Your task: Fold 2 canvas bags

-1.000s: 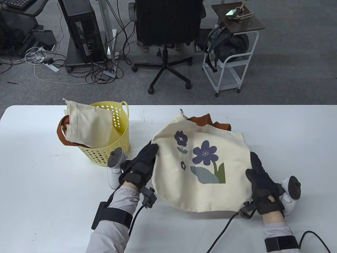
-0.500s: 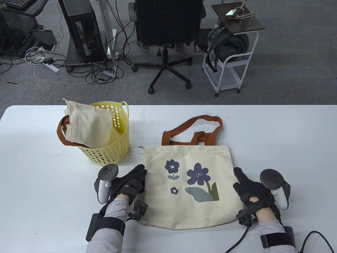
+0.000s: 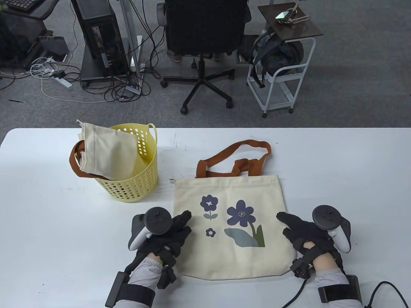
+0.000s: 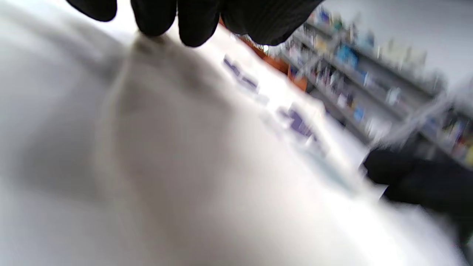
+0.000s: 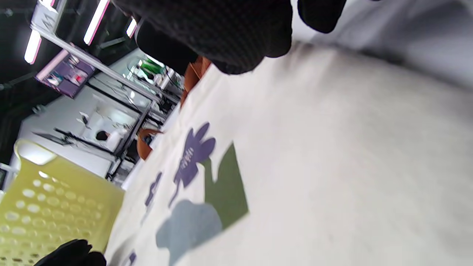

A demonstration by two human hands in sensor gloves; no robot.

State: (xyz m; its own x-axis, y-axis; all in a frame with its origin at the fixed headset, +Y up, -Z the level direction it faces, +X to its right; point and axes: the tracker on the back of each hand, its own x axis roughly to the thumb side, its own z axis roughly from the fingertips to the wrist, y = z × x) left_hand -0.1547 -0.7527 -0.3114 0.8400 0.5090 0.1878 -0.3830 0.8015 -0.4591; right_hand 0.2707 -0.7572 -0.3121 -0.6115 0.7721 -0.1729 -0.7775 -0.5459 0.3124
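Flower-print canvas tote bag (image 3: 231, 224) laid flat on white table (image 3: 48, 208), rust-brown handles (image 3: 237, 160) spread toward far edge. Left hand (image 3: 167, 235) rested on bag's left edge, fingers (image 3: 183, 221) laid loosely on cloth, nothing gripped. Right hand (image 3: 305, 234) placed at bag's right edge, fingers extended, nothing held. Second canvas bag (image 3: 106, 154) bundled in yellow perforated basket (image 3: 138, 186), left of flat bag.
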